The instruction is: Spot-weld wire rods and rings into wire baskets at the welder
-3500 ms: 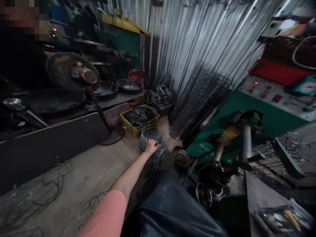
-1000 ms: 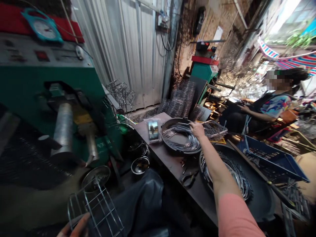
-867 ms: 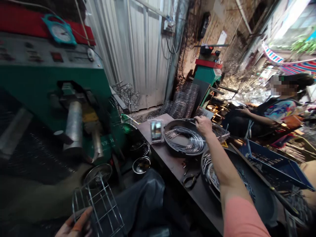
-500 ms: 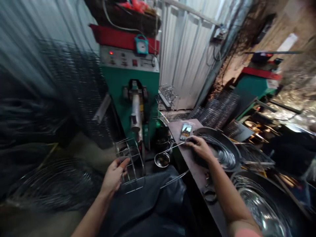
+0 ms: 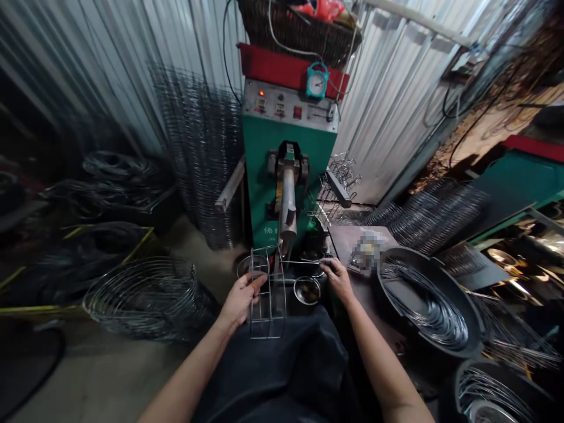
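My left hand (image 5: 240, 299) is shut around a rectangular wire frame (image 5: 267, 294), which stands upright over my lap. My right hand (image 5: 337, 279) pinches a thin straight steel wire (image 5: 304, 262), whose far end reaches the top of the frame. Just beyond the frame lies a small steel bowl (image 5: 307, 291), close to my right hand but apart from it. To the right, a wide black pan (image 5: 467, 320) holds a pile of curved wires (image 5: 425, 311). My dark apron (image 5: 282, 376) covers my lap.
A green machine with a steel cylinder (image 5: 287, 123) stands straight ahead. Stacked wire mesh (image 5: 200, 153) leans on the corrugated wall (image 5: 388, 106). A round wire basket (image 5: 147, 296) sits on the floor at left. A metal-topped bench (image 5: 352, 241) runs along the right.
My view has swung left towards the machine. My right hand has moved left from the pan with the wire, bringing it to the frame, and my left hand has drawn the frame in front of me.
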Demonstrator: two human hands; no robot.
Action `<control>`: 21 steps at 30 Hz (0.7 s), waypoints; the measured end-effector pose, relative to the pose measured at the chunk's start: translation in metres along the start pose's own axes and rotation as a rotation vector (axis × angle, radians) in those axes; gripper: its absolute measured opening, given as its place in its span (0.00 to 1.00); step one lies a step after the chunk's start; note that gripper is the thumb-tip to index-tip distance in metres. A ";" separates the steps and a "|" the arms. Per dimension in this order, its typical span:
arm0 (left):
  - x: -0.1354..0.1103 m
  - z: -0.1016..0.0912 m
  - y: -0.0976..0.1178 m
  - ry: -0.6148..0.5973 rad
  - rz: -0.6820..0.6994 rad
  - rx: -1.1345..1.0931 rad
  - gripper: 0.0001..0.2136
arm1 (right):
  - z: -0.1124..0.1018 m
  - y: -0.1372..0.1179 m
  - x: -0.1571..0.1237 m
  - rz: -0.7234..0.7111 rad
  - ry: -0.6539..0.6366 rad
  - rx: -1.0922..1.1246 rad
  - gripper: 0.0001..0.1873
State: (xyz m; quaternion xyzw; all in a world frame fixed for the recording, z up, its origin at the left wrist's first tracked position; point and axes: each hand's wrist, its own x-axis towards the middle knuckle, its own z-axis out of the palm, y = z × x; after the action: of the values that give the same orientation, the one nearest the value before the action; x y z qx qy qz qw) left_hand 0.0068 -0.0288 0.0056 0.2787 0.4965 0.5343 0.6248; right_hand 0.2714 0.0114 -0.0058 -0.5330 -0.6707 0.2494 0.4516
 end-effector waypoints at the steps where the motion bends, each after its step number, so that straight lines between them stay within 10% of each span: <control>1: 0.002 0.000 0.001 -0.002 -0.007 -0.007 0.21 | 0.001 0.003 0.000 -0.001 0.007 0.010 0.11; 21: 0.027 0.006 0.003 0.027 -0.054 -0.013 0.25 | 0.005 0.029 0.017 -0.014 0.049 0.081 0.09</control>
State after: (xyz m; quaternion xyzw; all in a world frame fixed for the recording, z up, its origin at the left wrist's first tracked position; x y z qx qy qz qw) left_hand 0.0095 -0.0013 0.0011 0.2540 0.5087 0.5241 0.6341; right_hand 0.2806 0.0371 -0.0263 -0.5153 -0.6526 0.2601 0.4908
